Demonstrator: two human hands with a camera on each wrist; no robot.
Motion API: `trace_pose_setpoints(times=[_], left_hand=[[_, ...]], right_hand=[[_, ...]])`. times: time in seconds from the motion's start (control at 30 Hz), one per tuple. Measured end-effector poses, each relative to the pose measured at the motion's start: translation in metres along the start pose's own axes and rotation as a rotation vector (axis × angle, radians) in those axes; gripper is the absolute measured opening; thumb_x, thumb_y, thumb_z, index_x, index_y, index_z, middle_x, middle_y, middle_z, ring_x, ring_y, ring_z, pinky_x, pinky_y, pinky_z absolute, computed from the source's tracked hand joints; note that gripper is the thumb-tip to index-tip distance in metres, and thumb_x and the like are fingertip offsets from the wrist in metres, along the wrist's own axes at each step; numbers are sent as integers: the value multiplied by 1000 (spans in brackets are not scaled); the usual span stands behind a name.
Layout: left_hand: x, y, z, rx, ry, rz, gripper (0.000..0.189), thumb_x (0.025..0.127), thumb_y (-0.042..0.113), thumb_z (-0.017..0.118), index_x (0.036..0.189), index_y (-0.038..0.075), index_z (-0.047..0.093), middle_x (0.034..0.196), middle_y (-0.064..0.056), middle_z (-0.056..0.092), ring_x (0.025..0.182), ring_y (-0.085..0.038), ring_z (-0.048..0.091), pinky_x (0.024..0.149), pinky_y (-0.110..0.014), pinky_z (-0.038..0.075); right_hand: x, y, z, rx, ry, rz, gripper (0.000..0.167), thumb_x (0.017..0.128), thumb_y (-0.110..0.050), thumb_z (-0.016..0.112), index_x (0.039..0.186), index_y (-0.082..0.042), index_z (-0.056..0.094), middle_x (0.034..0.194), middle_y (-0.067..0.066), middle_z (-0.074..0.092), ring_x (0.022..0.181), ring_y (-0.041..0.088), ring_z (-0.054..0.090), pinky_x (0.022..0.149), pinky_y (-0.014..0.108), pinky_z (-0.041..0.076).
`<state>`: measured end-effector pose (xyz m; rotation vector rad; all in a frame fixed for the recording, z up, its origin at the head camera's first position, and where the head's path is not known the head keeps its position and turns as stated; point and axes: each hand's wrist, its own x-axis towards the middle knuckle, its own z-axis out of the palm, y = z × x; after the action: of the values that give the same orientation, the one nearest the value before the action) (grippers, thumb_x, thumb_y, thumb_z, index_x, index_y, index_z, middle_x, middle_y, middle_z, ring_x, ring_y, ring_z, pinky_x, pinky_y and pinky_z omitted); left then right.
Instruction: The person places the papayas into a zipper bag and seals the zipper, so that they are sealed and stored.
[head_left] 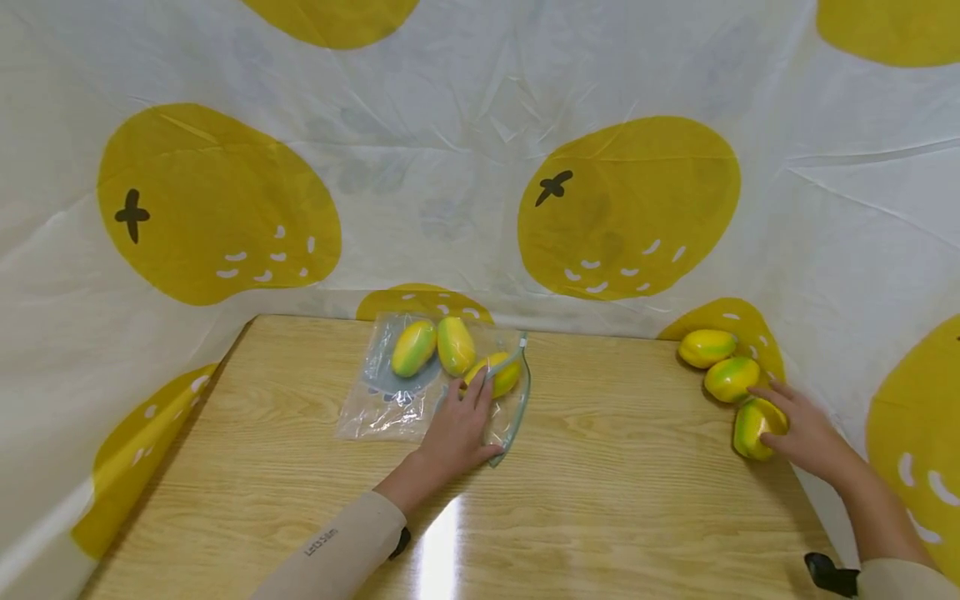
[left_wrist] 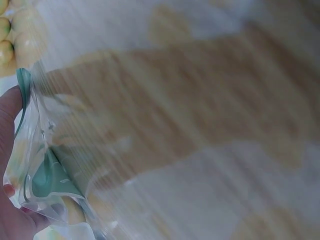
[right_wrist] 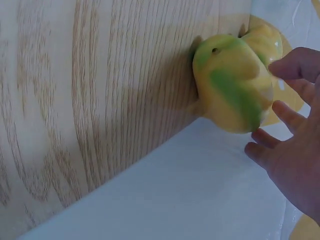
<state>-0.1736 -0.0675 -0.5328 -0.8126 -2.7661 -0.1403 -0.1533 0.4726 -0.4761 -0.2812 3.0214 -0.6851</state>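
A clear zip bag [head_left: 408, 425] with a green seal lies on the table, two yellow-green mangoes [head_left: 414, 348] showing through its plastic. A third mango [head_left: 507, 377] is by the bag's mouth, beside my left hand [head_left: 457, 425]. That hand rests on the mouth end with its fingers and thumb spread apart. In the left wrist view, a fingertip meets the green seal strip [left_wrist: 22, 80]. At the table's right, my right hand [head_left: 810, 433] is spread around the nearest mango [head_left: 750, 429]; its fingertips are at the fruit's side. Whether they press on it I cannot tell.
Two more mangoes [head_left: 731, 380] lie in a row behind the one at my right hand, close to the table's right edge. A white cloth [head_left: 442, 167] printed with big yellow fruits hangs behind and at both sides of the wooden table [head_left: 622, 500].
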Motion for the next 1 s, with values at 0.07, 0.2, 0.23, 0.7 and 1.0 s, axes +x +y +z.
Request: trace_pose_setpoints(times=[0.07, 0.2, 0.23, 0.7, 1.0], left_hand=[[0, 0, -1, -14, 1, -6, 127, 71, 69, 84, 160, -2, 27, 167, -20, 29, 125, -41, 50, 104, -47, 51], [-1, 0, -3, -60, 9, -11, 126, 71, 64, 87, 160, -2, 27, 168, -19, 27, 125, -42, 49, 103, -47, 52], [-1, 0, -3, -71, 9, -11, 126, 71, 63, 87, 160, -2, 27, 168, -19, 26, 125, -42, 49, 102, -46, 53], [-1, -4, 0, -66, 13, -37, 126, 68, 63, 89, 158, -2, 28, 161, -21, 35, 125, -40, 49, 94, -41, 58], [-1, -3, 1, -71, 45, -38, 127, 64, 63, 91, 156, -1, 32, 154, -20, 41, 113, -35, 50, 79, -38, 57]], right_hand=[[-1, 3, 0, -22, -35, -3, 72, 73, 10, 68, 141, 11, 45, 147, 53, 24, 126, 76, 28, 87, 81, 35], [-7, 6, 4, -78, -34, -24, 76, 67, 18, 62, 140, 8, 45, 146, 51, 26, 125, 74, 29, 92, 81, 26], [-10, 6, 7, -93, -9, -44, 77, 66, 19, 62, 140, 7, 45, 145, 50, 28, 124, 73, 31, 92, 79, 23], [-21, -14, 27, -173, 105, -79, 72, 73, -13, 90, 134, 1, 53, 127, 36, 55, 113, 52, 51, 80, 52, 24], [-16, -37, 41, -4, 79, -37, 72, 78, -15, 89, 136, 6, 53, 129, 39, 47, 114, 60, 47, 88, 75, 36]])
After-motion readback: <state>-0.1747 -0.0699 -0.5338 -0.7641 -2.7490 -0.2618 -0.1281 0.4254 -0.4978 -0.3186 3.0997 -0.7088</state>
